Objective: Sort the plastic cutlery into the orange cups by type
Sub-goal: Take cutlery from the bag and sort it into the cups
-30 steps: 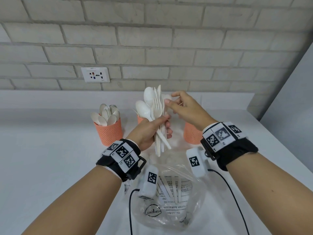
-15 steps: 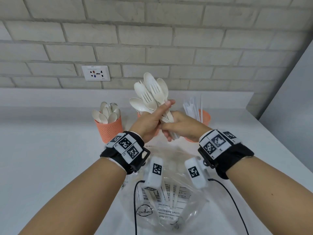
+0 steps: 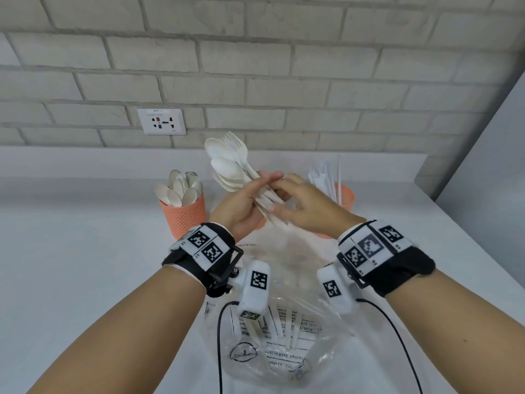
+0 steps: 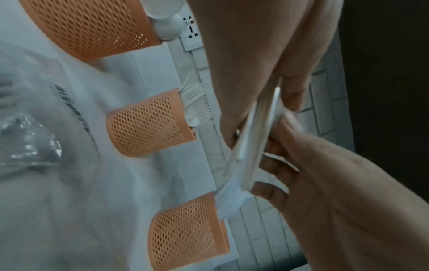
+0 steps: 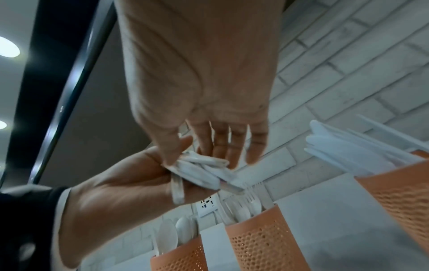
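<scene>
My left hand grips a bundle of white plastic spoons and forks by the handles, heads tilted up and to the left. My right hand is at the handle ends; its fingers are spread and nearly straight, and the thumb tip touches the ends. Three orange mesh cups stand behind. The left cup holds spoons, the middle cup holds forks, and the right cup holds knives. In the head view my hands hide most of the middle cup.
A crumpled clear plastic bag with printed text lies on the white counter below my wrists, with a few white handles showing inside. Black cables cross it. A brick wall with a socket rises behind the cups.
The bundle has tilted further left and come down slightly. My right hand moved from the top of the bundle to its handle ends, then loosened from a grip into spread fingers.
</scene>
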Demonstrator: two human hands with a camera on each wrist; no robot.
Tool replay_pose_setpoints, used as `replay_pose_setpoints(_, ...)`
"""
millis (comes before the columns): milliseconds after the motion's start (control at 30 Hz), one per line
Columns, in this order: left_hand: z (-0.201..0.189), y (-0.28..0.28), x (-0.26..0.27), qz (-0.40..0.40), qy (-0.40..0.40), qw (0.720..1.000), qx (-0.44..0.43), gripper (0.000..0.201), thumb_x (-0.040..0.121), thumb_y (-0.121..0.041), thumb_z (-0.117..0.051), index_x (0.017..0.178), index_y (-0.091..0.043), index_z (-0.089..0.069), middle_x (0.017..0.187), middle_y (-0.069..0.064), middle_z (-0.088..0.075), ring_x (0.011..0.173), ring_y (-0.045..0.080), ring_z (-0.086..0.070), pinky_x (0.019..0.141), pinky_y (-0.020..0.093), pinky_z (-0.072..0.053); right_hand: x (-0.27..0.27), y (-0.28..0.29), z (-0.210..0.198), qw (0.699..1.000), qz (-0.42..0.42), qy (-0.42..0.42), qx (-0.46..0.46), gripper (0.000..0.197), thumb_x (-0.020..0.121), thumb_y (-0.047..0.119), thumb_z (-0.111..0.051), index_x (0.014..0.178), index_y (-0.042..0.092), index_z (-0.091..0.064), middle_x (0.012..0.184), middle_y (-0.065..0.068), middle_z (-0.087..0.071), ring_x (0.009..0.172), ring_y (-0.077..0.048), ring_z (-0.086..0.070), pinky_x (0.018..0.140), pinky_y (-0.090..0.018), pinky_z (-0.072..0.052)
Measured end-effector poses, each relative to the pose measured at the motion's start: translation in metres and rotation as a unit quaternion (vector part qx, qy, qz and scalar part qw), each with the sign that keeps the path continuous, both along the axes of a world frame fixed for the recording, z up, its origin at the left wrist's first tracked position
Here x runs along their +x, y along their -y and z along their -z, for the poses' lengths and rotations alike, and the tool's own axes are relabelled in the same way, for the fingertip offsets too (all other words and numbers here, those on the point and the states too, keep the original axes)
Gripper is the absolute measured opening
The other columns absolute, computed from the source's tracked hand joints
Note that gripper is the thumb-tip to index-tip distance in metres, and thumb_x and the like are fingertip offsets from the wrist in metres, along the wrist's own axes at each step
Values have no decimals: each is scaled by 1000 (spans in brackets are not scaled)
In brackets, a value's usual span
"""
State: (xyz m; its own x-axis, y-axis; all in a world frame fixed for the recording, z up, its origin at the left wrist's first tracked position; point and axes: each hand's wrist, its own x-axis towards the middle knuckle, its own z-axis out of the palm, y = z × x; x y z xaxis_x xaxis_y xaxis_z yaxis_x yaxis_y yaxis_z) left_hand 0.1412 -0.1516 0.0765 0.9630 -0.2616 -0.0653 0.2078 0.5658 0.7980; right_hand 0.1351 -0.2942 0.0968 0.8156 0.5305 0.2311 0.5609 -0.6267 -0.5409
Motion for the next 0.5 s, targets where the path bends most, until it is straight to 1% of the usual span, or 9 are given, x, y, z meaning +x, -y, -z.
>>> replay_pose_setpoints(33,-1,-1,-1,11,1,1000,4,27,95,-23,-48,112,-2,-55,96,9,-66,90,18,-67,82,30,-54,1,1,-1,997,15,33,61,31,88,19,-61,118,10,-59,103,-4,-52,93,-16,-55,87,-24,-45)
replay_pose_setpoints(100,0,1,-3,25,7,1000,9,41,92,-24,-52,126,-3,-45,110,14,-59,101,21,-62,90,32,-51,4,1,-1,987,36,90,130,13,87,9,-61,97,4,-67,87,-1,-54,75,-14,-53,71,-15,-43)
replay_pose_setpoints(167,0,3,-4,26,11,1000,-15,38,94,-18,-48,128,0,-42,108,15,-58,96,20,-65,85,30,-55,4,-2,2,984,33,111,136,8,85,8,-63,89,2,-67,80,-1,-56,68,-13,-52,64,-13,-40)
replay_pose_setpoints(267,3,4,-2,24,26,998,-50,21,94,-13,-47,114,-6,-43,97,14,-57,84,18,-68,73,28,-56,2,-5,5,986,25,103,132,11,86,9,-62,88,0,-68,76,-2,-59,66,-15,-53,63,-19,-40)
replay_pose_setpoints(333,3,4,-2,7,14,998,-64,12,94,-10,-45,105,-8,-48,91,12,-59,76,18,-69,67,28,-57,2,-5,4,987,20,70,143,13,88,10,-59,89,2,-69,70,4,-57,62,-4,-50,61,-17,-39)
replay_pose_setpoints(367,3,4,-2,-4,9,998,-62,14,94,-9,-44,106,-11,-51,89,11,-61,74,18,-69,66,28,-58,2,-6,4,987,18,52,152,13,89,10,-57,89,4,-69,68,8,-57,59,-1,-50,61,-16,-39)
replay_pose_setpoints(433,2,5,-1,-5,13,998,-54,21,93,-10,-45,112,-14,-52,91,12,-64,75,20,-68,66,31,-58,3,-7,3,981,34,11,189,11,89,9,-57,91,6,-68,63,6,-58,55,-2,-52,59,-22,-45)
replay_pose_setpoints(467,1,6,-2,0,16,999,-50,24,90,-11,-49,114,-14,-52,93,12,-64,77,21,-68,66,32,-57,4,-8,3,976,46,-9,213,9,89,9,-58,92,5,-66,62,2,-57,54,-7,-52,58,-27,-47)
replay_pose_setpoints(500,0,6,-1,4,16,999,-45,27,87,-12,-51,114,-15,-53,94,10,-66,79,20,-68,67,33,-57,5,-9,3,972,60,-17,225,8,88,11,-60,92,4,-63,62,0,-55,53,-11,-52,57,-29,-47)
